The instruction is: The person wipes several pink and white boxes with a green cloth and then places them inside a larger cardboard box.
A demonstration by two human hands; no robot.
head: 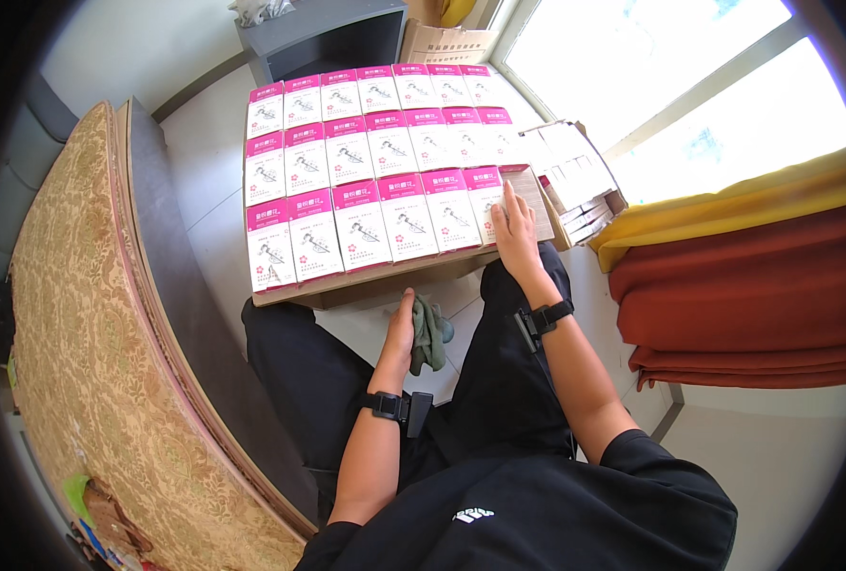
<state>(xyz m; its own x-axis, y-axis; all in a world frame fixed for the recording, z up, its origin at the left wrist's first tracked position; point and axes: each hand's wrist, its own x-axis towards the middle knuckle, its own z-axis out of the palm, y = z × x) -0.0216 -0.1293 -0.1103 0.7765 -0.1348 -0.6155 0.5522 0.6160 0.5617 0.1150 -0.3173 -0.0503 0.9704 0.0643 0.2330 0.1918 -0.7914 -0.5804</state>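
My left hand (398, 332) grips a folded grey-green cloth (430, 335) between my knees, just in front of the table's near edge. My right hand (517, 232) lies at the front right, its fingers resting against the last pink-and-white carton (481, 203) of the nearest row. Under and beside that hand a strip of bare wooden tabletop (530, 203) shows. Three rows of upright-printed pink-and-white cartons (362, 225) lie face up, side by side, on the low table. They bear writing and a flower drawing. My right fingertips partly cover the end carton.
An opened cardboard box (573, 171) with small cartons inside stands right of the table. Leaning at left is a patterned mattress (101, 307). A grey cabinet (323, 36) and another cardboard box (444, 44) stand behind. Red curtain (737, 300) hangs at right below the window.
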